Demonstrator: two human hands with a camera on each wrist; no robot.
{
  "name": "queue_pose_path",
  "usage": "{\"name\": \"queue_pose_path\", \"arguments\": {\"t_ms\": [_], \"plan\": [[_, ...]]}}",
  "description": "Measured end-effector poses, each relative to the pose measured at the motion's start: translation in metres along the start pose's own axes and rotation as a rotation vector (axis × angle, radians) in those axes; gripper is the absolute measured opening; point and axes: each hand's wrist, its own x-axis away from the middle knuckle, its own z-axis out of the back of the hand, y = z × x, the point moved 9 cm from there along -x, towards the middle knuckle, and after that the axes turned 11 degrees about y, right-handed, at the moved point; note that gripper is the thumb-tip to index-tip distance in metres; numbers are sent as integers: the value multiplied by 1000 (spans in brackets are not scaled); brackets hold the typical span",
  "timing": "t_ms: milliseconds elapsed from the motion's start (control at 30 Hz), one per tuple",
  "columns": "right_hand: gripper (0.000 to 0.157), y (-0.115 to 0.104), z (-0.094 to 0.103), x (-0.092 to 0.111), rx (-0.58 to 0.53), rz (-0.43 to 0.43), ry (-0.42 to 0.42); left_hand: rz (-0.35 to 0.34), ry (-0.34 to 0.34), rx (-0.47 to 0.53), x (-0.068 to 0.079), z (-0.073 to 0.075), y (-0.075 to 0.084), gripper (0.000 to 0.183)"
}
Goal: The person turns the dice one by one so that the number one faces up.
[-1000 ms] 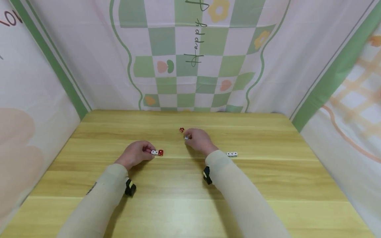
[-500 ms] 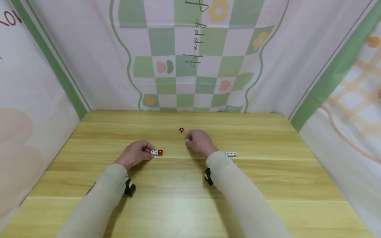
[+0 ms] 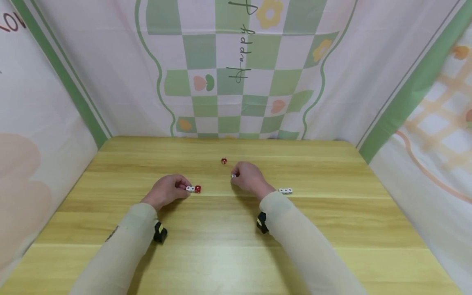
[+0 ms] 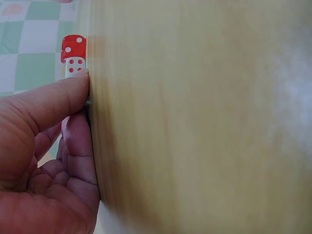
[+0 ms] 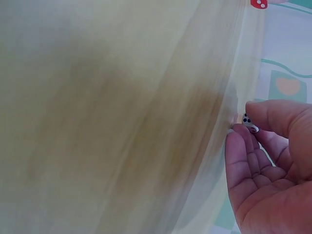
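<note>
On the left of the table, my left hand [image 3: 166, 191] pinches the near end of a short row, with white dice [image 3: 190, 189] and a red die [image 3: 198, 189] at its right end. The left wrist view shows the thumb against a white die [image 4: 75, 64] with red pips, and the red die [image 4: 74, 48] beyond it. My right hand [image 3: 250, 178] pinches a small white die [image 3: 234, 175] between thumb and fingers near the middle. In the right wrist view that die [image 5: 247, 120] shows black pips. Whether it touches the table I cannot tell.
A loose red die [image 3: 223, 161] lies further back, behind the right hand's fingertips. Three white dice [image 3: 285, 191] stand in a row right of the right wrist. The wooden table [image 3: 221, 254] ends at a patterned curtain [image 3: 232, 104].
My right hand has drawn slightly nearer and to the right with the white die, away from the loose red die. My left hand has stayed at the row.
</note>
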Motion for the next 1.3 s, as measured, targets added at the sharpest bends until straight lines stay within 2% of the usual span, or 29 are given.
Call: {"name": "queue_pose_path", "arguments": {"t_ms": [400,633,867,1300], "plan": [[21,5,6,16,-112,33,8,4,0,11,1,0,1,16],[18,10,5,20,-138,56,5,12,0,2,1,-1,0,16],[15,13,6,25,-208,36,-7,24,1,-2,2,-1,0,17],[13,26,6,29,-319,-50,-25,18,0,-6,1,-1,0,18]]}}
